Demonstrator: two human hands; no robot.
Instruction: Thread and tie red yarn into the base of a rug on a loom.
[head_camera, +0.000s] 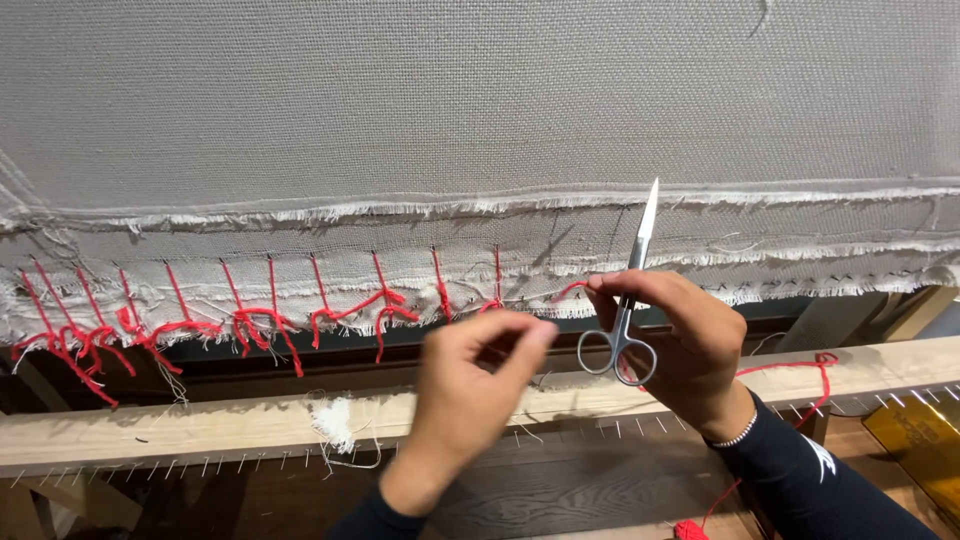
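A large grey woven cloth (480, 110) hangs stretched in front of me, its frayed lower edge tied with several red yarn loops (260, 320). My right hand (675, 345) holds small steel scissors (625, 320), blades shut and pointing up, and also pinches a red yarn end (572, 288) at the cloth's hem. My left hand (470, 395) is raised just left of it, thumb and forefinger pinched together; whether a thread sits between them I cannot tell.
A wooden beam (200, 430) studded with a row of small nails runs across below the cloth. A tuft of white fibre (335, 420) lies on it. Red yarn (815, 375) trails over the beam at the right. A yellowish object (925, 440) sits far right.
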